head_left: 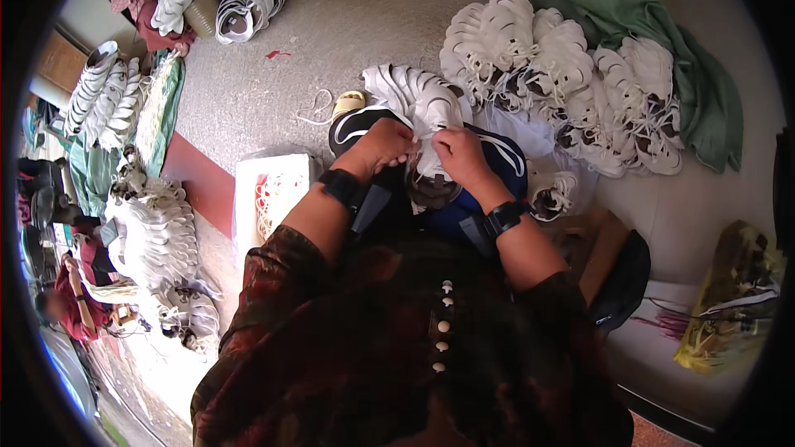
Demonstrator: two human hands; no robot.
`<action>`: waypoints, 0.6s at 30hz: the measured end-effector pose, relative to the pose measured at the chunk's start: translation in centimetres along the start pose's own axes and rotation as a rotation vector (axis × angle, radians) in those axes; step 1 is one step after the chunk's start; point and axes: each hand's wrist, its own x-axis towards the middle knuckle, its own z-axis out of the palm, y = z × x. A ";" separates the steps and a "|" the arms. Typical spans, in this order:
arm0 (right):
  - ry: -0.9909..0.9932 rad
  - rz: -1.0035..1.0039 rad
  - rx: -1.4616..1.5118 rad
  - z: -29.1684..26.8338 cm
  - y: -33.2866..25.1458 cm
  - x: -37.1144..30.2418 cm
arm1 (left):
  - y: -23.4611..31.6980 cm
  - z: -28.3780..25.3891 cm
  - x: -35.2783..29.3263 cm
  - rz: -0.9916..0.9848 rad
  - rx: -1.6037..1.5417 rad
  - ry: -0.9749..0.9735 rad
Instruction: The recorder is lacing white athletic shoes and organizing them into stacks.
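In my lap, a white shoe upper (429,164) with a brown inside lies at the near end of a row of overlapping white uppers (407,89). At its left edge my left hand (387,146) is closed in a pinch; whatever thin thing is between the fingertips is too small to make out. Across from it, my right hand (462,156) is closed too, its thumb and fingers pinching the upper's right side. Dark blue cloth with white trim lies beneath the work. Both my wrists carry dark bands.
At the far right, many laced white uppers (571,83) are heaped by green cloth (696,74). A white box (248,190) of pale laces stands left, near a yellow slipper (349,103). More stacked uppers (153,228) and other people are further left. A yellow bag (729,314) lies right.
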 end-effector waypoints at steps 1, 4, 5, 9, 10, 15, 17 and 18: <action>0.039 0.001 0.022 0.1 -0.5 0.5 | 0.0 -0.3 0.9 0.051 0.002 0.085; 0.087 0.001 0.014 1.0 -1.0 1.2 | -2.0 -0.3 4.7 0.234 0.050 0.255; 0.107 0.001 -0.012 1.4 -1.0 1.3 | -2.8 -0.2 5.7 0.365 0.109 0.340; 0.104 0.066 0.015 1.7 -0.5 0.9 | -2.8 0.9 5.7 0.317 -0.159 0.302; 0.129 0.091 0.047 1.8 -0.4 0.8 | -2.6 1.1 5.4 0.318 -0.220 0.319; 0.168 0.148 0.092 2.2 -0.2 0.7 | -3.1 1.2 5.7 0.433 0.033 0.479; 0.196 0.124 0.052 2.0 -0.2 0.7 | -2.3 1.4 5.0 0.411 0.250 0.563; 0.199 0.122 0.056 1.9 -0.3 0.9 | -2.3 1.3 4.9 0.411 0.256 0.566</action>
